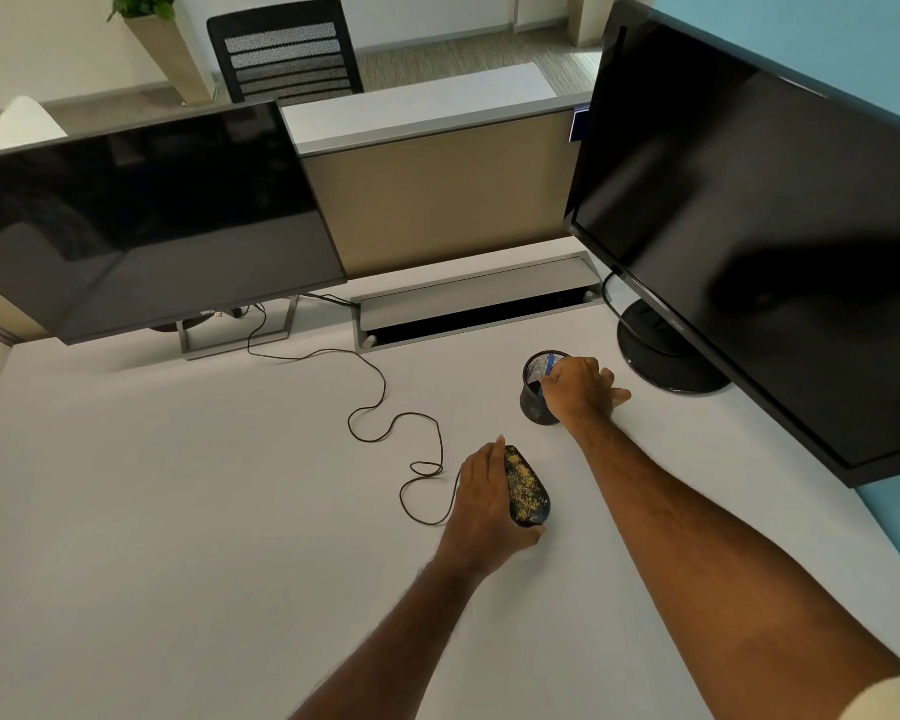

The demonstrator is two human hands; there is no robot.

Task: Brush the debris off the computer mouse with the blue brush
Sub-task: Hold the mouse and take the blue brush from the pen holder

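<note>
computer mouse (528, 486) | debris-covered, left hand (481, 504) grips its side | right hand (583, 387) pinches blue brush (548, 367) in mesh cup (537, 402) | lift brush straight up, keep cup standing

Lower centre of frame: left hand (481, 504) grips a black corded computer mouse (528, 485), tilted on its side, its top speckled with yellowish debris (527, 483). Just right of centre: right hand (583, 389) reaches into a black mesh cylindrical pen holder (536, 400), fingers pinching a blue brush (548, 367). Both stand on a white desk (178, 511). Dark monitors occupy upper left (146, 220) and right (759, 241).
</note>
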